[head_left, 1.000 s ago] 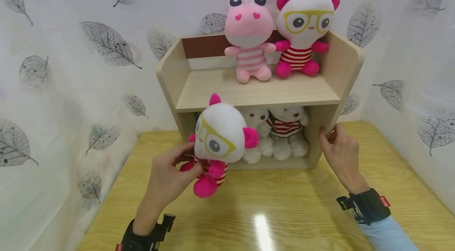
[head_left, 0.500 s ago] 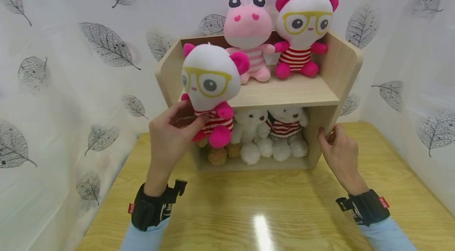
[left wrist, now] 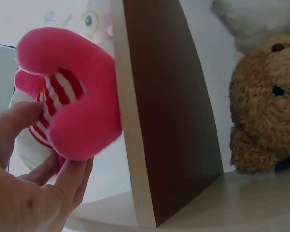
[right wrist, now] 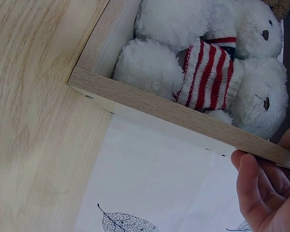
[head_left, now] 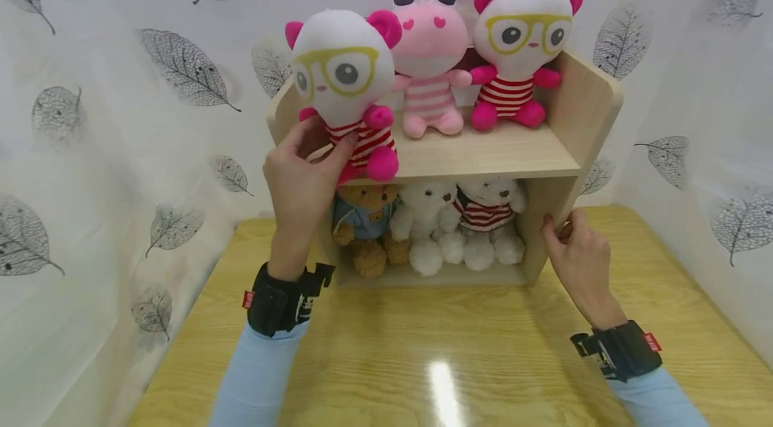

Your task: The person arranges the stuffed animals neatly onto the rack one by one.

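Observation:
A plush panda (head_left: 341, 58) with yellow glasses, pink ears and a red-striped body is held upright by my left hand (head_left: 304, 178), thumb and fingers round its torso. It overlaps the front left of the upper shelf (head_left: 483, 155); in the left wrist view its pink legs (left wrist: 94, 121) are right at the shelf board's edge. My right hand (head_left: 580, 262) grips the front edge of the right side panel (head_left: 543, 215), fingers outside. Along the upper shelf sit a pink plush hippo (head_left: 431, 91) and a matching panda (head_left: 513, 88).
In the lower compartment sit a brown teddy bear (head_left: 370, 225) in a blue top, a white bear (head_left: 425, 232) and another white bear (head_left: 488, 219) in a red-striped sweater. The wooden cabinet stands on a wood-grain table (head_left: 386, 346) before a leaf-patterned curtain (head_left: 121, 145).
My left hand has raised the plush panda from in front of the lower compartment up to the upper shelf, uncovering the brown teddy bear. The right hand stays on the side panel.

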Demonstrator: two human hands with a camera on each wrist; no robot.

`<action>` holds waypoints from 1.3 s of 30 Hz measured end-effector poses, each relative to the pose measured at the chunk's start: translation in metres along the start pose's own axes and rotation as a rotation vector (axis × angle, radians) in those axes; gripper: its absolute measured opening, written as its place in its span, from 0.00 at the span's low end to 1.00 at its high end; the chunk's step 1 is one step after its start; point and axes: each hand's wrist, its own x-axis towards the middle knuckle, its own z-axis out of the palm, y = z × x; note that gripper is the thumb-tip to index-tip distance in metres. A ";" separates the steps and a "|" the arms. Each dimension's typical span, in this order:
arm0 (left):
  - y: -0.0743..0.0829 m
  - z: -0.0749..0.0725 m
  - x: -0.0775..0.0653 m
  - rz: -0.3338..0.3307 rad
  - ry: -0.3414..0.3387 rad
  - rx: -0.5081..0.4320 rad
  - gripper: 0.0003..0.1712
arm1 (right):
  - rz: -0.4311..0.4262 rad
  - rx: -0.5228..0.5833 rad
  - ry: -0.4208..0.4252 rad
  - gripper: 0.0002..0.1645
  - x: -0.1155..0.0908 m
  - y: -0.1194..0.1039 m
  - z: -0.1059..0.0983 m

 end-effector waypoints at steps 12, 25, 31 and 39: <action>-0.053 0.026 0.034 -0.035 0.015 0.284 0.31 | -0.004 -0.001 -0.012 0.12 0.000 0.000 0.000; -0.059 0.034 0.054 -0.133 -0.209 0.502 0.41 | 0.008 -0.001 -0.014 0.12 -0.002 0.000 0.001; -0.038 0.027 0.048 -0.169 -0.281 0.633 0.36 | 0.003 -0.009 -0.014 0.12 -0.003 0.000 0.001; -0.010 0.033 0.056 -0.144 -0.423 0.638 0.23 | -0.002 -0.013 0.003 0.12 -0.001 0.001 0.002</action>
